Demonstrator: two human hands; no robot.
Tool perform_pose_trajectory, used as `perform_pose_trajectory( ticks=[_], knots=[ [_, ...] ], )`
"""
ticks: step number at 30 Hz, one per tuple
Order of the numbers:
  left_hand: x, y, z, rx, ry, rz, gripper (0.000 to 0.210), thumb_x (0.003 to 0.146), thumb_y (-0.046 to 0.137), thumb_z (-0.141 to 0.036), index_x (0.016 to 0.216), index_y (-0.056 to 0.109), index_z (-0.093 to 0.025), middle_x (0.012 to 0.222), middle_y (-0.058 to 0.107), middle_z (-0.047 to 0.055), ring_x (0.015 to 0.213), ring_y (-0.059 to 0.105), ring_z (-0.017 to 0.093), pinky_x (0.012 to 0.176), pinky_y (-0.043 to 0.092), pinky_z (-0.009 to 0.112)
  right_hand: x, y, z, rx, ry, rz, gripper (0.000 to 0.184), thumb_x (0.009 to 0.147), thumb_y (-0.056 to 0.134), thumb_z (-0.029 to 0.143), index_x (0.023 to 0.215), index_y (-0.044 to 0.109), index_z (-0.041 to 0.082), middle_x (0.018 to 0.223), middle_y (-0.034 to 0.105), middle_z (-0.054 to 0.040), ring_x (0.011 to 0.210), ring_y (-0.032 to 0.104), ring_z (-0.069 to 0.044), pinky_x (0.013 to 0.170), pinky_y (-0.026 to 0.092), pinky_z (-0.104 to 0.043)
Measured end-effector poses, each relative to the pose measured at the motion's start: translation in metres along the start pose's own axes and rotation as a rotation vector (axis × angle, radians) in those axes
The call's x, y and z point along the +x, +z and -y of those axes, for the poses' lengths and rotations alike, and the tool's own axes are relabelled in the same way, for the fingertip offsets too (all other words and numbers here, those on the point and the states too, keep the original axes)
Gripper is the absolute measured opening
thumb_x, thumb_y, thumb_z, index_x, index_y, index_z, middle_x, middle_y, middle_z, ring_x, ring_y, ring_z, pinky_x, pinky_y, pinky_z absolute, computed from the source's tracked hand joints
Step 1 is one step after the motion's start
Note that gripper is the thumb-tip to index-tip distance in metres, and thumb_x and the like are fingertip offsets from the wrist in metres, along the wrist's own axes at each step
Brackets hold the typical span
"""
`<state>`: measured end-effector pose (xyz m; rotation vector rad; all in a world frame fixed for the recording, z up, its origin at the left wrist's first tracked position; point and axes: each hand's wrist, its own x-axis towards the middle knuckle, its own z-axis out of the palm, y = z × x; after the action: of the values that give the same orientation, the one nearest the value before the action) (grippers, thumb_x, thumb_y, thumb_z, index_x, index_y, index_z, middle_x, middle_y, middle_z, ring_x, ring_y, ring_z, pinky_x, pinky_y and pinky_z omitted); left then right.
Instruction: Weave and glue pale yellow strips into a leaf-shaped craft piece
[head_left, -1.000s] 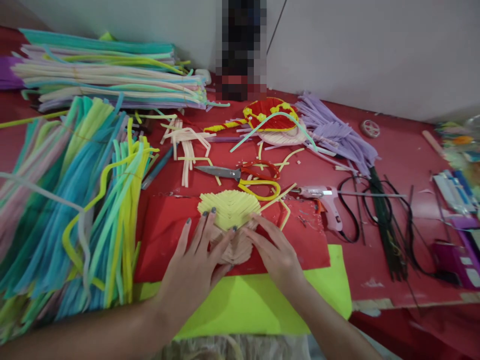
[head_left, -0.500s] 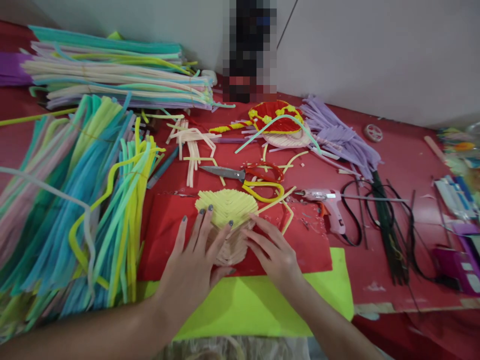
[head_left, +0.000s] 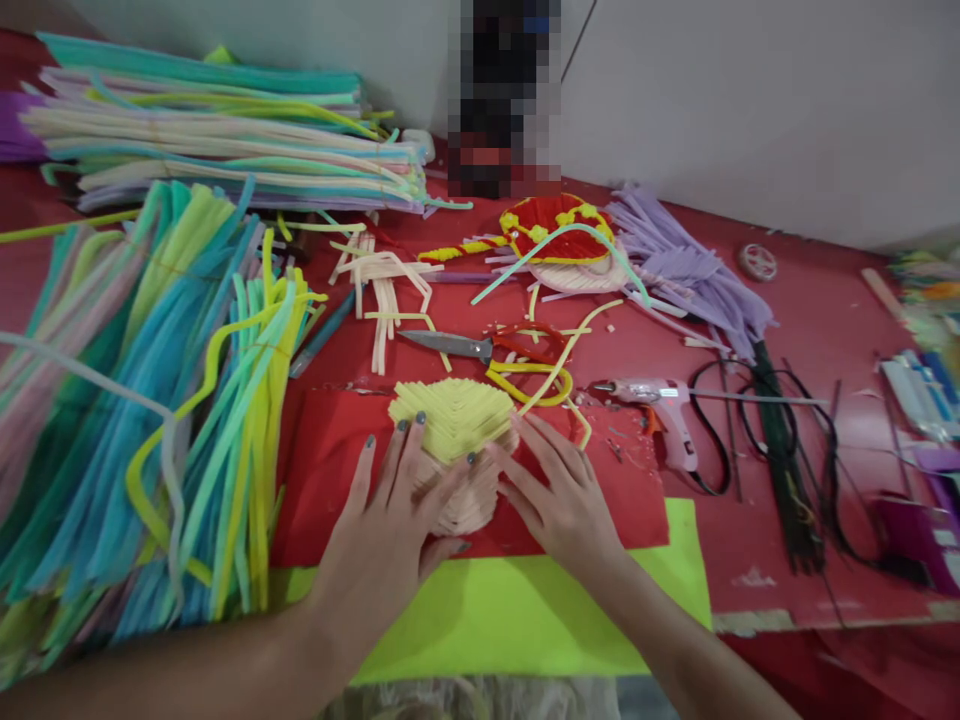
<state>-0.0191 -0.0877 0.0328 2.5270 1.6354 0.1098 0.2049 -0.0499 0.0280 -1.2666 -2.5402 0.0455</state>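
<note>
A leaf-like piece of pipe cleaners lies on a red sheet [head_left: 315,470], with a pale yellow ribbed upper part [head_left: 454,410] and a pinkish-beige lower part [head_left: 465,510]. My left hand [head_left: 401,500] rests flat across its left side, fingers spread. At the right edge, my right hand [head_left: 562,490] has its fingers stretched out and apart, fingertips touching the piece. A loose pale yellow pipe cleaner [head_left: 559,372] runs up and right from near those fingertips. Whether its lower end is joined to the piece is hidden.
Scissors [head_left: 487,350] lie just beyond the piece, a pink glue gun [head_left: 667,405] to the right. Bundled pipe cleaners [head_left: 112,420] fill the left side, with more bundles [head_left: 240,150] behind. A red-and-yellow decorated piece [head_left: 559,232] sits at the back, near lilac pipe cleaners [head_left: 694,270].
The yellow pipe cleaner by my right hand now slants more steeply upward, across the scissor handles. My right fingers have shifted slightly right and spread; my left hand stays nearly in place.
</note>
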Motion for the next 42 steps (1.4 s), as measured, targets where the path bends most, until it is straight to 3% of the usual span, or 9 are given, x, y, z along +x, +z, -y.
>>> perform_pose_trajectory(
  ticks=[6, 18, 23, 27, 31, 35, 38, 40, 42],
  knots=[
    [0.000, 0.001, -0.001, 0.040, 0.013, 0.012, 0.092, 0.079, 0.071, -0.045, 0.154, 0.019, -0.031, 0.157, 0.025, 0.026, 0.141, 0.034, 0.045, 0.109, 0.027, 0.066, 0.002, 0.000, -0.006, -0.008, -0.002, 0.033, 0.043, 0.094, 0.057, 0.024, 0.137, 0.055, 0.025, 0.143, 0.053, -0.0136, 0.138, 0.043, -0.028, 0.109, 0.042, -0.052],
    [0.001, 0.000, -0.002, 0.016, -0.003, 0.013, 0.083, 0.083, 0.066, -0.046, 0.153, 0.024, -0.033, 0.159, 0.024, 0.023, 0.140, 0.035, 0.045, 0.109, 0.027, 0.067, -0.002, 0.001, -0.006, 0.006, 0.002, 0.000, 0.038, 0.093, 0.058, 0.022, 0.131, 0.060, 0.023, 0.136, 0.058, -0.0154, 0.132, 0.050, -0.027, 0.106, 0.046, -0.050],
    [0.002, -0.001, -0.002, 0.002, -0.023, 0.019, 0.074, 0.087, 0.054, -0.059, 0.151, 0.030, -0.034, 0.157, 0.031, 0.022, 0.140, 0.036, 0.043, 0.108, 0.031, 0.065, -0.004, 0.003, -0.002, -0.008, -0.055, 0.083, 0.049, 0.095, 0.055, 0.026, 0.143, 0.048, 0.024, 0.151, 0.043, -0.0149, 0.143, 0.036, -0.029, 0.111, 0.041, -0.052],
    [0.002, -0.001, -0.001, 0.029, -0.023, 0.034, 0.073, 0.088, 0.052, -0.059, 0.152, 0.028, -0.033, 0.155, 0.033, 0.023, 0.139, 0.038, 0.043, 0.108, 0.031, 0.063, -0.002, 0.007, -0.001, 0.029, -0.171, 0.182, 0.056, 0.097, 0.049, 0.031, 0.149, 0.037, 0.015, 0.158, 0.033, -0.0105, 0.149, 0.023, -0.027, 0.117, 0.036, -0.049],
    [0.002, -0.003, -0.002, 0.042, -0.009, 0.034, 0.071, 0.090, 0.051, -0.056, 0.152, 0.028, -0.032, 0.155, 0.034, 0.022, 0.139, 0.039, 0.041, 0.108, 0.031, 0.062, 0.002, 0.009, -0.001, 0.014, -0.235, 0.207, 0.062, 0.098, 0.047, 0.038, 0.149, 0.034, 0.007, 0.158, 0.031, -0.0100, 0.150, 0.019, -0.025, 0.120, 0.033, -0.046],
    [0.004, -0.012, 0.001, 0.033, 0.014, -0.005, 0.059, 0.094, 0.046, -0.047, 0.146, 0.042, -0.018, 0.151, 0.040, 0.024, 0.137, 0.043, 0.038, 0.110, 0.031, 0.058, 0.006, 0.008, -0.002, 0.023, -0.265, 0.224, 0.067, 0.097, 0.047, 0.046, 0.148, 0.035, 0.003, 0.158, 0.030, -0.0150, 0.149, 0.022, -0.027, 0.117, 0.037, -0.045],
    [0.010, -0.026, 0.013, 0.026, 0.031, -0.011, 0.044, 0.098, 0.036, -0.028, 0.133, 0.051, -0.006, 0.141, 0.053, 0.022, 0.134, 0.048, 0.030, 0.114, 0.028, 0.054, 0.008, 0.007, -0.002, 0.074, -0.282, 0.244, 0.067, 0.096, 0.051, 0.045, 0.149, 0.035, 0.007, 0.158, 0.028, -0.0184, 0.148, 0.024, -0.029, 0.115, 0.040, -0.047],
    [0.018, -0.035, 0.027, 0.059, 0.027, 0.010, 0.037, 0.097, 0.035, -0.017, 0.126, 0.055, -0.008, 0.136, 0.057, 0.018, 0.132, 0.049, 0.030, 0.113, 0.030, 0.054, 0.009, 0.007, -0.002, 0.097, -0.282, 0.244, 0.065, 0.095, 0.054, 0.042, 0.150, 0.035, 0.013, 0.158, 0.028, -0.0199, 0.147, 0.026, -0.031, 0.113, 0.042, -0.049],
    [0.027, -0.041, 0.043, 0.054, -0.094, -0.027, 0.031, 0.096, 0.039, -0.018, 0.118, 0.059, -0.010, 0.124, 0.062, 0.016, 0.118, 0.057, 0.029, 0.103, 0.041, 0.047, 0.009, 0.007, 0.000, 0.105, -0.270, 0.236, 0.064, 0.094, 0.056, 0.040, 0.151, 0.034, 0.019, 0.157, 0.030, -0.0201, 0.146, 0.028, -0.032, 0.111, 0.043, -0.051]
  ],
)
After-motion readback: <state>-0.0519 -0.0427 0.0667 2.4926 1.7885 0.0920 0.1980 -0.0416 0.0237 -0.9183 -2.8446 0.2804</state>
